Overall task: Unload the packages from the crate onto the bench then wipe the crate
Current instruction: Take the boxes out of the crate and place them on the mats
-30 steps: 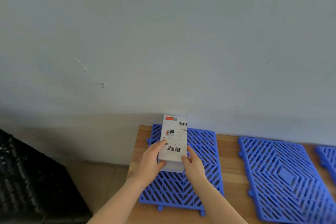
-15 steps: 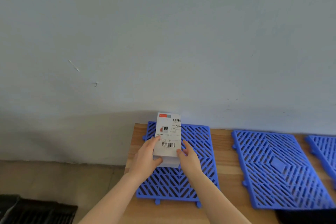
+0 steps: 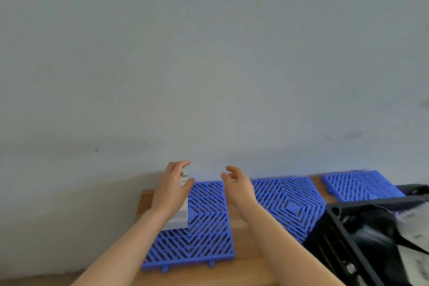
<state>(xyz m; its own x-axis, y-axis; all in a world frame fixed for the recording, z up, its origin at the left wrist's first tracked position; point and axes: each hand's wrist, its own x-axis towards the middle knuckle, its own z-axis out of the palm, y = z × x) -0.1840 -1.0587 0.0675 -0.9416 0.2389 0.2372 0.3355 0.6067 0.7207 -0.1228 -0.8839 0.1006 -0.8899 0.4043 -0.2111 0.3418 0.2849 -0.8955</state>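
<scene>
While both hands clasped white rectangular cardboard box with barcode label half second ago, only left hand grips it now, fingers curled over far top edge, thumb on right side. Box sits on left blue slatted plastic mat, toward far left corner of wooden bench. Right hand now off box, hovering just right of it, fingers loosely curled, holding nothing. Hands apart. View swung right: black plastic crate newly in sight near right, blurred black and grey packages inside, crate overlapping middle blue mat.
</scene>
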